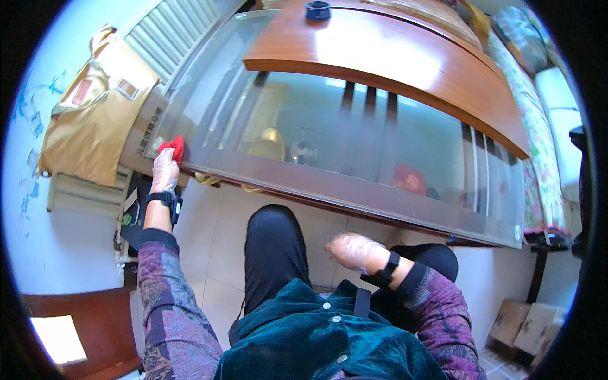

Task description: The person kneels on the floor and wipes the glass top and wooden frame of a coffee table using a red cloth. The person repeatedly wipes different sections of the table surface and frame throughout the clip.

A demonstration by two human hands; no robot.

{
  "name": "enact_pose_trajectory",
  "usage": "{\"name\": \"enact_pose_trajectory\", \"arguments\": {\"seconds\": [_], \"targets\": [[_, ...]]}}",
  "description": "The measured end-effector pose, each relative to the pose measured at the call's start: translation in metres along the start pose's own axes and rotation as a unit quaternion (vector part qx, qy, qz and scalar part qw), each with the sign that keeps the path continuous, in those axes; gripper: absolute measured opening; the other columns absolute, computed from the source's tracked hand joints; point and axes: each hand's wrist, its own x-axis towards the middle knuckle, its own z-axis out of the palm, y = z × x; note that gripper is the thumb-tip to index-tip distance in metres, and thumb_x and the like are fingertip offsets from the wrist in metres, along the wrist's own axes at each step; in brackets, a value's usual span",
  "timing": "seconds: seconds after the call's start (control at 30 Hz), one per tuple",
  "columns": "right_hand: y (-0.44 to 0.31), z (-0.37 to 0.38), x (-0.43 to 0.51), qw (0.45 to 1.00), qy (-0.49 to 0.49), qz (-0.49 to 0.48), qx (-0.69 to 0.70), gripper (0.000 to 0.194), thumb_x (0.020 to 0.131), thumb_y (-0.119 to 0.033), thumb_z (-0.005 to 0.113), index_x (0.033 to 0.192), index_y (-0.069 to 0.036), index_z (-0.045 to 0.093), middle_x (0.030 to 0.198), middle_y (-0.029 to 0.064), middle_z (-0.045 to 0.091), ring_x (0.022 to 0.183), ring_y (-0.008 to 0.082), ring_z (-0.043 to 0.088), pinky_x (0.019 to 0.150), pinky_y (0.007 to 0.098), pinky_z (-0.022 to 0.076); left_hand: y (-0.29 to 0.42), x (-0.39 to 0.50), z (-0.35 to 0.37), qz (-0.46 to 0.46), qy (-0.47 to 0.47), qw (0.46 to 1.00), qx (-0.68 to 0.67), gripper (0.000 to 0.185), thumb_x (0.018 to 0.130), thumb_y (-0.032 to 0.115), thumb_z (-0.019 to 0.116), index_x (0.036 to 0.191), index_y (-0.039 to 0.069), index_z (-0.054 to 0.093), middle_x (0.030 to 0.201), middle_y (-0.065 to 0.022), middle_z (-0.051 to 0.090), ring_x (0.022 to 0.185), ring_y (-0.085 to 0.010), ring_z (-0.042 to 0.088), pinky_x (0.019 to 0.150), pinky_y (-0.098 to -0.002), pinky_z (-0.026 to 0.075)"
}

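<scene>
My left hand (165, 172), in a thin clear plastic glove, grips a red cloth (175, 148) at the left end of a glass-topped table (313, 171). The cloth is bunched at the fingertips, by the table's near left corner. Also gloved in clear plastic, my right hand (354, 249) hovers above my lap, short of the table's near edge. It is blurred, its fingers look curled, and no object shows in it. Both wrists carry black bands. Through the glass, dark slats and a red item (409, 179) are visible.
A raised brown wooden top (380, 52) covers the table's far part, with a blue round container (318, 10) on it. At left a tan bag (102, 114) hangs before a radiator (173, 33). Floral fabric (534, 180) lines the right; cardboard boxes (527, 325) stand lower right.
</scene>
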Motion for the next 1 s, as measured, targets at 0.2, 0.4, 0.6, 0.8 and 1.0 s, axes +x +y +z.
{"name": "enact_pose_trajectory", "arguments": {"seconds": [0.2, 0.4, 0.6, 0.8, 1.0], "targets": [[-0.016, 0.002, -0.002, 0.999, 0.003, -0.03, -0.043, 0.015, 0.083, -0.005, 0.061, 0.095, -0.002, 0.069, 0.093, 0.018, 0.07, 0.093, 0.0359, 0.069, 0.082, 0.0441, 0.0562, 0.096, -0.021, 0.035, 0.171, -0.051, 0.983, 0.054, 0.03, 0.077, -0.012, 0.049, 0.102, 0.001, 0.062, 0.1, -0.0207, 0.065, 0.099, -0.0381, 0.063, 0.091, -0.0397, 0.049], [-0.025, -0.008, -0.022, 0.999, 0.044, 0.005, -0.028, 0.012, 0.082, -0.004, 0.063, 0.087, 0.0, 0.072, 0.09, 0.0181, 0.072, 0.089, 0.0349, 0.07, 0.078, 0.0411, 0.0578, 0.22, -0.028, 0.112, 0.377, -0.077, 0.922, 0.035, 0.028, 0.079, -0.009, 0.055, 0.104, 0.001, 0.065, 0.106, -0.0227, 0.067, 0.103, -0.0424, 0.064, 0.093, -0.0471, 0.051], [-0.015, -0.007, -0.037, 0.997, 0.071, 0.013, -0.036, 0.012, 0.081, -0.005, 0.063, 0.087, 0.0, 0.073, 0.089, 0.0183, 0.072, 0.089, 0.0353, 0.07, 0.078, 0.0416, 0.0578, 0.344, -0.065, 0.183, 0.461, -0.11, 0.88, -0.012, 0.025, 0.076, -0.006, 0.063, 0.101, 0.001, 0.064, 0.106, -0.0257, 0.067, 0.101, -0.046, 0.063, 0.089, -0.0478, 0.052], [-0.008, -0.005, -0.038, 0.994, 0.102, -0.014, -0.044, 0.015, 0.081, -0.006, 0.062, 0.089, 0.0, 0.073, 0.093, 0.0208, 0.072, 0.09, 0.0368, 0.07, 0.078, 0.0424, 0.058, 0.448, -0.11, 0.206, 0.487, -0.259, 0.834, -0.009, 0.019, 0.081, -0.002, 0.057, 0.097, 0.003, 0.065, 0.107, -0.0231, 0.065, 0.097, -0.0456, 0.062, 0.085, -0.0515, 0.051], [-0.006, -0.01, -0.04, 0.992, 0.121, -0.003, -0.032, 0.014, 0.082, -0.006, 0.062, 0.088, 0.001, 0.072, 0.093, 0.0216, 0.071, 0.089, 0.038, 0.07, 0.077, 0.0432, 0.0578, 0.457, -0.113, 0.201, 0.481, -0.294, 0.826, 0.014, 0.036, 0.082, -0.005, 0.058, 0.116, 0.005, 0.064, 0.129, -0.0201, 0.062, 0.11, -0.0439, 0.059, 0.097, -0.0486, 0.049]]}}
